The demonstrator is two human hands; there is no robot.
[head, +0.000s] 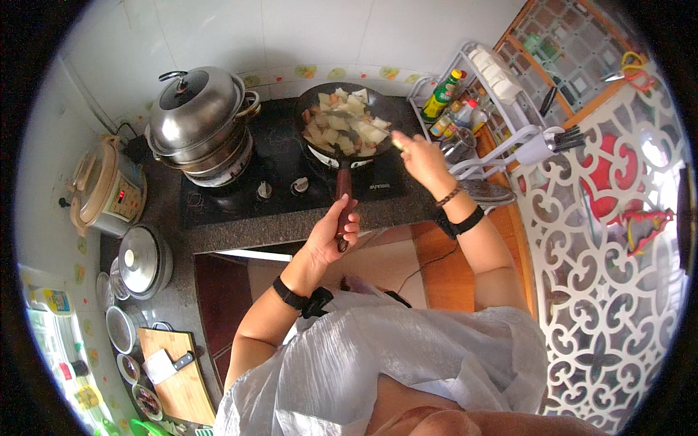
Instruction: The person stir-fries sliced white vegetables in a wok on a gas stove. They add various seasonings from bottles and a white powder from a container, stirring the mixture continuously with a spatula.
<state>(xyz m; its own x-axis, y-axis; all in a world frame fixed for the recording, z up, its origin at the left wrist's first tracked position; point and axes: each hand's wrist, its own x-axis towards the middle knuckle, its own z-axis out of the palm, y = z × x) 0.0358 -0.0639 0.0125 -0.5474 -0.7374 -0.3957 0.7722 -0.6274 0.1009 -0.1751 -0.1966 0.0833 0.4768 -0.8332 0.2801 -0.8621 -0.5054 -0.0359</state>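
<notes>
A dark frying pan (305,103) stands on the right burner of the black cooktop (278,163). In it lie pale flat slices of food (330,136) mixed with small brownish pieces. My left hand (331,229) is wrapped around the pan's dark red-brown handle (343,182). The fingers of my right hand (424,158) close on the light-coloured handle of a cooking utensil (398,143). Its far end reaches into the food at the pan's right side, and its shape is hard to make out there.
Left of the pan stands a lidded steel steamer pot (199,120). A rack (471,54) with seasoning bottles (441,95) is at the right. Along the left counter are an electric cooker (109,185), a lidded pot (139,261), bowls (121,329) and a cleaver (161,368) on a cutting board (188,389).
</notes>
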